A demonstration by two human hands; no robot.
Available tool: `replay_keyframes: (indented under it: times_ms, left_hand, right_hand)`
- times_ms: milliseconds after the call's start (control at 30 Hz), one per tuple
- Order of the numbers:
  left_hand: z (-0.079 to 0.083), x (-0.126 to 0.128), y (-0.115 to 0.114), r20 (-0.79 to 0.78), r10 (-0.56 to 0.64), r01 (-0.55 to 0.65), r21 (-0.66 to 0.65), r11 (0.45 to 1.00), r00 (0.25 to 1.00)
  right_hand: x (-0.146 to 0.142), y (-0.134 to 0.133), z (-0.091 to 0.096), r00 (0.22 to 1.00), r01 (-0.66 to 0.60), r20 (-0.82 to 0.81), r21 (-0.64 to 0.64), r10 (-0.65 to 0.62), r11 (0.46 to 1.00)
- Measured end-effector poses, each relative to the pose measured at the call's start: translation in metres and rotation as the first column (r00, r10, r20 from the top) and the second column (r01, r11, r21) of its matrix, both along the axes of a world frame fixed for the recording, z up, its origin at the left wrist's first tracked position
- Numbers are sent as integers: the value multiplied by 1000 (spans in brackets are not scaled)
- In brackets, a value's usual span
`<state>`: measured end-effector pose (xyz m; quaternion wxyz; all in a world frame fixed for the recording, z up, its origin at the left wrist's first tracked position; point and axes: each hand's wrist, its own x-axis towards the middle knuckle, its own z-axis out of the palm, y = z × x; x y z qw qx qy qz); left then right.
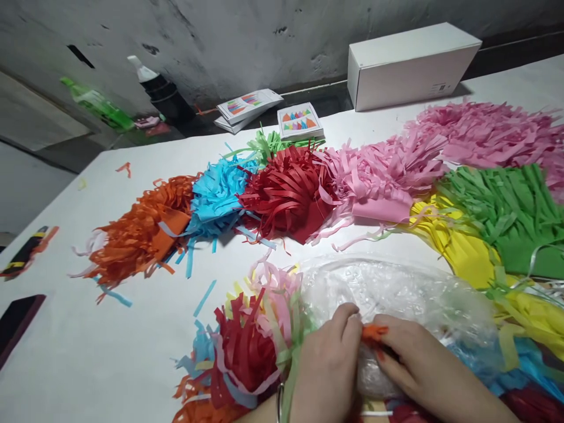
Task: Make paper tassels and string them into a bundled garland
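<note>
Across the white table [132, 335], a rear row of fringed paper bundles [288, 191] lies sorted by colour, presumably keeping shades separate. The clear plastic bag [396, 288] sits nearer. The left hand [330, 358] curls knuckles-up, its hidden grip undeterminable; the right hand [425, 352], angled inward, pinches the orange paper [374, 333] between them, apparently for control.

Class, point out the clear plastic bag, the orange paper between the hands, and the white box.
Clear plastic bag [396, 288]: head view, upper part.
Orange paper [373, 333]: head view, visible middle.
White box [409, 76]: head view, long front side.
</note>
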<state>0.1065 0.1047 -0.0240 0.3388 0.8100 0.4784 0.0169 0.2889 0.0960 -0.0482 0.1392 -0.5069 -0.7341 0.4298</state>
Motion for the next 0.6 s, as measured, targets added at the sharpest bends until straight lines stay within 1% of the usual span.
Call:
replay_keyframes:
  times_ms: [33, 67, 100, 133, 200, 267, 300, 367, 433, 467, 567, 600]
  left_hand:
    - [3, 0, 2, -140, 5, -10, -37, 999, 990]
    - [5, 0, 4, -244, -5, -14, -78, 997, 970]
    - [7, -2, 5, -309, -24, -13, -118, 993, 951]
    - [8, -4, 5, -342, -44, -9, -152, 988, 939]
    - [7, -8, 2, -355, -76, 4, -198, 980, 932]
    - [3, -13, -2, -340, -80, 6, -212, 977, 937]
    - [0, -15, -4, -327, -79, 8, -214, 977, 942]
    - [-2, -18, -7, -299, -90, 23, -222, 975, 950]
    - [-1, -20, -7, -288, -108, 38, -237, 971, 952]
    - [1, -20, -6, -292, -115, 42, -246, 968, 949]
    - [6, -20, -3, -306, -132, 45, -273, 961, 943]
    - [7, -21, -2, -304, -141, 51, -286, 957, 942]
  right_hand:
    - [2, 1, -2, 997, 62, 33, 16, -63, 998]
    - [4, 2, -5, 985, 135, 99, 59, -141, 989]
    - [7, 3, -8, 957, 207, 180, 134, -229, 969]
    - [10, 4, -11, 918, 251, 253, 228, -306, 941]
    - [15, 3, -15, 848, 248, 348, 408, -400, 879]
    - [16, 1, -16, 823, 207, 370, 510, -431, 835]
    - [15, 0, -16, 828, 193, 364, 528, -426, 827]
    - [12, 0, -14, 853, 185, 333, 526, -401, 830]
    - [11, 4, -11, 870, 213, 290, 506, -398, 836]
    - [13, 8, -8, 866, 249, 269, 501, -422, 829]
    - [26, 23, 0, 798, 402, 218, 502, -562, 766]
    - [32, 28, 2, 775, 433, 212, 508, -595, 745]
